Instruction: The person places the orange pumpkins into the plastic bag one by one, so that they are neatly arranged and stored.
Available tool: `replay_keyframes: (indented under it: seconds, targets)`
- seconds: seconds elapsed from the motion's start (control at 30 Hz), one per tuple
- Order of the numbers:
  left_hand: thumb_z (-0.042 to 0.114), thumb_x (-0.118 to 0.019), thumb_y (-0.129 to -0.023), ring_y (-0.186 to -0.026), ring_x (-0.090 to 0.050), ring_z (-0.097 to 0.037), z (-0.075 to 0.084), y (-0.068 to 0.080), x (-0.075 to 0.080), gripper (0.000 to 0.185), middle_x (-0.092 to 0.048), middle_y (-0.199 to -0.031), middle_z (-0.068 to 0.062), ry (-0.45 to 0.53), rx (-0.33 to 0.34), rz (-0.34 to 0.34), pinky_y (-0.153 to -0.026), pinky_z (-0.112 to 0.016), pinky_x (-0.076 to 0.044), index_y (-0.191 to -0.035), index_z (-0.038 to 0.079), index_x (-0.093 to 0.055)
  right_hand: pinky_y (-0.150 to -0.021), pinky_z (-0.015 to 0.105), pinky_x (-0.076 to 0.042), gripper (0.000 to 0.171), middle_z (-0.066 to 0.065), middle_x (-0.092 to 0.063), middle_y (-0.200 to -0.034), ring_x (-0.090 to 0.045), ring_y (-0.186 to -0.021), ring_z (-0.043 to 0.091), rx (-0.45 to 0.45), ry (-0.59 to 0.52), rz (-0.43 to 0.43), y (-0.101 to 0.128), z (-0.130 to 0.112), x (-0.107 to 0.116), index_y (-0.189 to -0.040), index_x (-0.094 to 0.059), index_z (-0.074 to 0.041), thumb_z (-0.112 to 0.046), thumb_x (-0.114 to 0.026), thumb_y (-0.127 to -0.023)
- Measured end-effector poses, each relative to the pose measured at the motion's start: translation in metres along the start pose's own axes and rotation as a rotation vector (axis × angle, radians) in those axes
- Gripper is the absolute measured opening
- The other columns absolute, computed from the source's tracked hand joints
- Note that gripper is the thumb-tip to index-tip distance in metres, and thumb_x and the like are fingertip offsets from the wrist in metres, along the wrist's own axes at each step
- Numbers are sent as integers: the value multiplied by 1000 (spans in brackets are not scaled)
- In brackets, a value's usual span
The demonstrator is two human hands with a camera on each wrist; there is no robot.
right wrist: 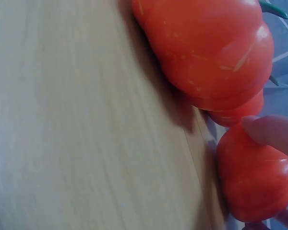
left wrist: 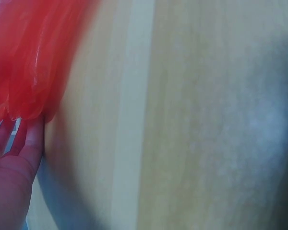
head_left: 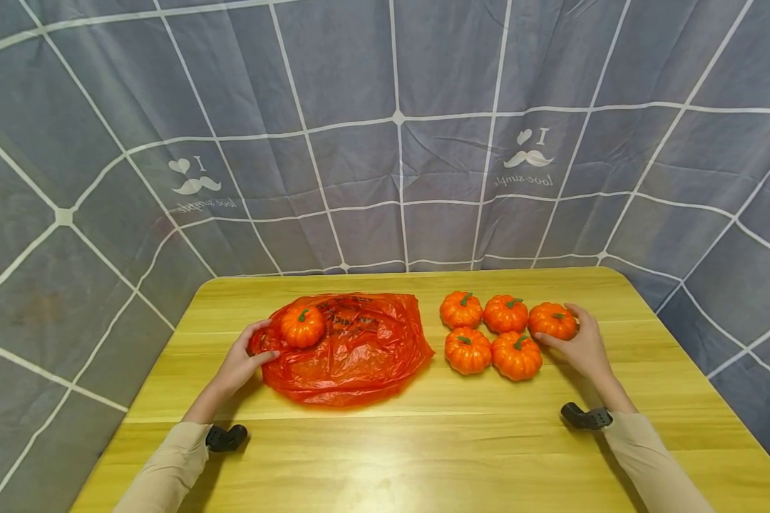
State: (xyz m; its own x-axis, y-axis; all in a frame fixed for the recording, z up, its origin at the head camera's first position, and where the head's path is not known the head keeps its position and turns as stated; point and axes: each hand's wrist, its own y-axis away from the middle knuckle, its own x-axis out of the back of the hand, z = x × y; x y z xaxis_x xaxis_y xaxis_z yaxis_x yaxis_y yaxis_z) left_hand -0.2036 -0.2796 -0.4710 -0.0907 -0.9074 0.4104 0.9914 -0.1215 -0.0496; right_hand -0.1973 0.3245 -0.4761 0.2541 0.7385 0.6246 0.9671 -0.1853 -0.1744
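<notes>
A thin red plastic bag [head_left: 353,367] with dark print lies flattened on the table's left half. My left hand [head_left: 236,365] holds its left end, thumb on the near side and fingers on the far side. In the left wrist view the fingers reach behind the red plastic [left wrist: 31,62]. One small orange pumpkin [head_left: 302,328] with a green stem sits at that end; whether on the bag or inside its mouth, I cannot tell. At the right, my right hand [head_left: 584,350] grips another pumpkin [head_left: 552,324] between thumb and fingers, also seen as the lower pumpkin [right wrist: 254,175] in the right wrist view.
Several more pumpkins stand close together left of my right hand, among them a near one [head_left: 517,358] and a far one [head_left: 460,311]. The wooden table [head_left: 385,456] has a grey checked curtain [head_left: 436,171] behind it and at both sides.
</notes>
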Motion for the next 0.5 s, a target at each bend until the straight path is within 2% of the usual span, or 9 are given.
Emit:
replay_keyframes:
  seconds: [0.5]
  targets:
    - [1,-62,-87,-134,-33,-40,-2,0,0,65,-29,-150,-27,12,-3,-1,-88,0,-30,-144,-3,-30,-102,65,-33,83,38,-34,-137,-35,-124,51,-11,8,26,4,-4,2,-141,-35,8,-23,-78,-78]
